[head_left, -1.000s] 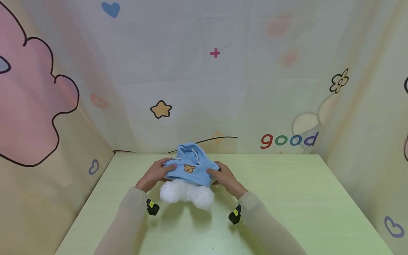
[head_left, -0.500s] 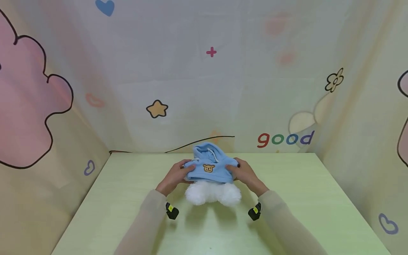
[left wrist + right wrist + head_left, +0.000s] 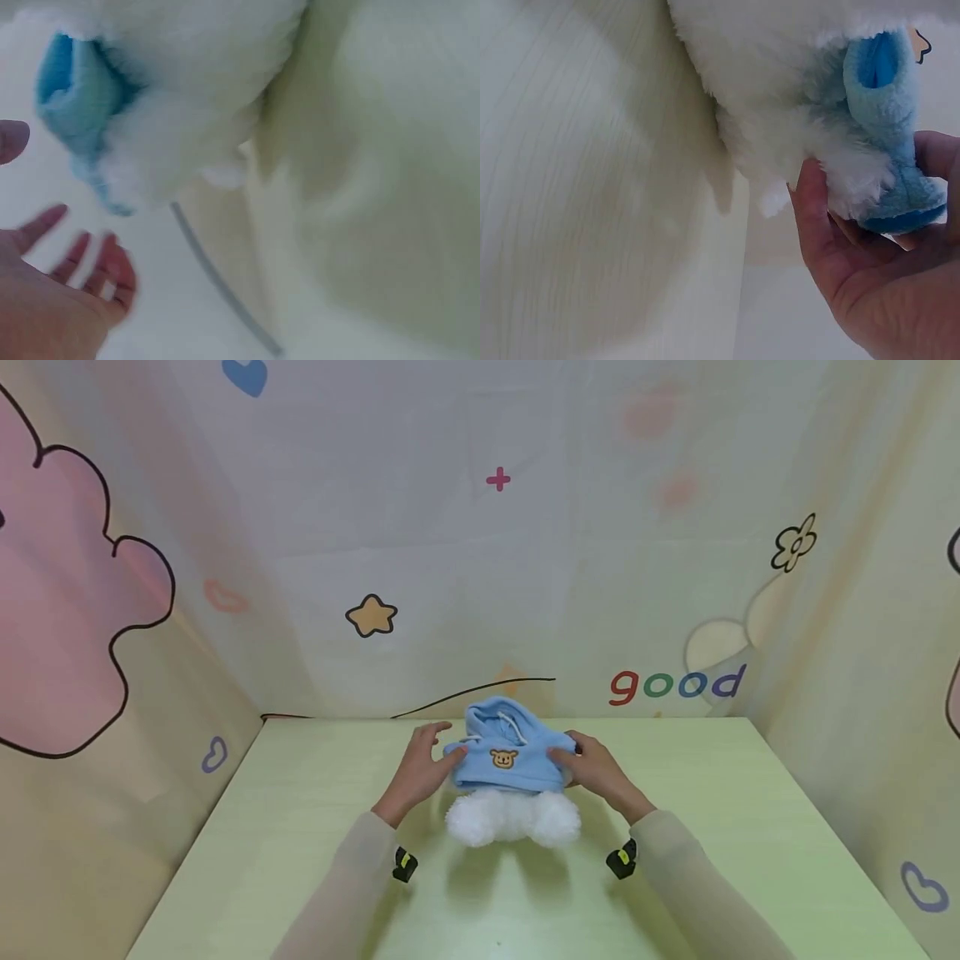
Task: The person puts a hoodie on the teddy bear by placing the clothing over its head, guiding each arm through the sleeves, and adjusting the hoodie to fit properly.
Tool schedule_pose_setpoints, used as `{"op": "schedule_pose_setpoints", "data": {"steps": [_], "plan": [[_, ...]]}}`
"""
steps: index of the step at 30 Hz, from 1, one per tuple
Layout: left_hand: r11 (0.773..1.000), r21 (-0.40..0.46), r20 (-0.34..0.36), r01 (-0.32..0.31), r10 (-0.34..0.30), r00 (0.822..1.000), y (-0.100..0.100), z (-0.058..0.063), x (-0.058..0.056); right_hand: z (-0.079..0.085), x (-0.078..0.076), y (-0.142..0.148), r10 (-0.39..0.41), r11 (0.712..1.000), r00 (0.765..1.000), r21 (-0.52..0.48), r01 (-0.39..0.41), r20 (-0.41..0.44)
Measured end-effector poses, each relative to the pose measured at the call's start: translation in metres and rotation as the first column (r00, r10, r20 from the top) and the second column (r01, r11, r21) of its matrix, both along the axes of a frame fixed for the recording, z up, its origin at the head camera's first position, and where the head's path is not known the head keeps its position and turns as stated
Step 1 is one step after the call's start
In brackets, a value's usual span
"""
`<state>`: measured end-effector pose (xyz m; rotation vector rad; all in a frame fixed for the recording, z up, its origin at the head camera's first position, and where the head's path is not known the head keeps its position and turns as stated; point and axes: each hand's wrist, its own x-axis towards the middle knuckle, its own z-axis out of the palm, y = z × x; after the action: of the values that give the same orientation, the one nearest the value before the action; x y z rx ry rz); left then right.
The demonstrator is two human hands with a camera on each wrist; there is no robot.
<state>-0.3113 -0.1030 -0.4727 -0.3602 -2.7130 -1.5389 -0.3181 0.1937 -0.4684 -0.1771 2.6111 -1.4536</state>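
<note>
A white fluffy plush toy (image 3: 513,817) shows two round legs below a small light-blue hoodie (image 3: 517,772) with a bear-face patch and white drawstrings. The hood stands up at the top, and no toy head shows in it. My right hand (image 3: 600,768) grips the toy's side, thumb on the blue cloth and fingers behind the white fur, as the right wrist view shows with the sleeve (image 3: 889,97) beside it. My left hand (image 3: 420,768) has its fingers spread beside the other sleeve (image 3: 86,105); in the left wrist view a gap shows between fingers and toy.
The toy is held over a pale green table (image 3: 712,827), its shadow falling on the tabletop beneath the legs. A patterned cloth backdrop (image 3: 420,527) rises behind the table and along both sides. Each wrist carries a small black camera.
Both hands carried the plush toy to the right, mostly during the first half second. Since then my left hand has let go and spread its fingers; my right hand still grips the toy.
</note>
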Motion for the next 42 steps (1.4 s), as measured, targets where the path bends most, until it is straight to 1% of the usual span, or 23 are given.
{"op": "schedule_pose_setpoints", "data": {"steps": [1,3,5,7,9,10,12,13,14,16,18,20,22,24,26,27,30,32,34,36,38,40,42], "plan": [[0.997,-0.077,-0.092,0.006,-0.014,0.996,0.000,0.006,0.003,0.000,-0.001,0.001,0.005,1.000,1.000,0.020,-0.004,-0.009],[0.974,-0.222,-0.225,0.042,-0.094,0.970,0.002,0.017,0.010,0.001,-0.001,0.002,0.012,0.997,0.999,0.079,-0.008,-0.051],[0.924,-0.369,-0.288,0.099,-0.215,0.933,0.005,0.026,0.018,0.004,-0.002,0.002,0.016,0.989,0.993,0.146,0.002,-0.120],[0.856,-0.498,-0.294,0.138,-0.317,0.902,0.010,0.030,0.023,0.009,0.000,0.001,0.017,0.977,0.972,0.211,0.033,-0.234],[0.798,-0.580,-0.266,0.161,-0.372,0.889,0.013,0.031,0.027,0.014,0.004,-0.001,0.012,0.965,0.925,0.247,0.089,-0.379],[0.778,-0.607,-0.258,0.165,-0.389,0.884,0.014,0.030,0.028,0.017,0.007,-0.002,0.014,0.962,0.893,0.249,0.110,-0.450],[0.751,-0.640,-0.245,0.159,-0.396,0.885,0.016,0.028,0.029,0.023,0.013,-0.004,0.048,0.956,0.819,0.264,0.129,-0.571],[0.746,-0.649,-0.250,0.150,-0.395,0.884,0.016,0.026,0.029,0.026,0.016,-0.006,0.089,0.952,0.786,0.285,0.115,-0.612],[0.744,-0.654,-0.260,0.139,-0.393,0.882,0.016,0.026,0.028,0.029,0.020,-0.007,0.141,0.948,0.764,0.309,0.080,-0.630],[0.744,-0.659,-0.294,0.111,-0.390,0.873,0.017,0.024,0.027,0.035,0.025,-0.010,0.278,0.918,0.741,0.396,-0.018,-0.611],[0.746,-0.661,-0.329,0.081,-0.385,0.862,0.017,0.022,0.025,0.037,0.028,-0.014,0.414,0.862,0.729,0.493,-0.120,-0.545],[0.746,-0.664,-0.361,0.057,-0.386,0.849,0.016,0.021,0.023,0.037,0.030,-0.019,0.517,0.790,0.714,0.585,-0.184,-0.472],[0.736,-0.675,-0.371,0.045,-0.391,0.842,0.015,0.019,0.020,0.035,0.030,-0.024,0.578,0.729,0.693,0.654,-0.200,-0.432],[0.727,-0.686,-0.366,0.038,-0.389,0.845,0.012,0.016,0.018,0.032,0.030,-0.030,0.607,0.698,0.667,0.691,-0.189,-0.432],[0.722,-0.691,-0.346,0.036,-0.374,0.860,0.009,0.013,0.016,0.028,0.029,-0.037,0.623,0.684,0.636,0.712,-0.160,-0.455],[0.718,-0.695,-0.335,0.032,-0.364,0.869,0.008,0.010,0.014,0.026,0.029,-0.040,0.627,0.684,0.619,0.715,-0.146,-0.474],[0.724,-0.689,-0.315,0.030,-0.337,0.887,0.002,0.004,0.011,0.019,0.026,-0.047,0.639,0.680,0.572,0.726,-0.106,-0.515],[0.738,-0.674,-0.312,0.038,-0.330,0.891,0.000,0.000,0.010,0.017,0.025,-0.050,0.645,0.676,0.552,0.732,-0.090,-0.528],[0.761,-0.646,-0.324,0.051,-0.334,0.885,-0.002,-0.003,0.010,0.017,0.025,-0.051,0.647,0.678,0.542,0.730,-0.086,-0.536],[0.776,-0.629,-0.355,0.046,-0.339,0.871,-0.003,-0.004,0.010,0.018,0.026,-0.051,0.641,0.689,0.538,0.719,-0.090,-0.547],[0.783,-0.622,-0.397,0.028,-0.346,0.850,-0.003,-0.004,0.011,0.020,0.026,-0.051,0.644,0.691,0.523,0.718,-0.083,-0.559],[0.761,-0.649,-0.438,0.000,-0.375,0.817,-0.003,-0.002,0.012,0.022,0.024,-0.051,0.657,0.679,0.501,0.731,-0.066,-0.564],[0.716,-0.697,-0.463,-0.035,-0.412,0.784,-0.003,0.001,0.012,0.024,0.023,-0.051,0.678,0.650,0.481,0.759,-0.040,-0.555]]}}
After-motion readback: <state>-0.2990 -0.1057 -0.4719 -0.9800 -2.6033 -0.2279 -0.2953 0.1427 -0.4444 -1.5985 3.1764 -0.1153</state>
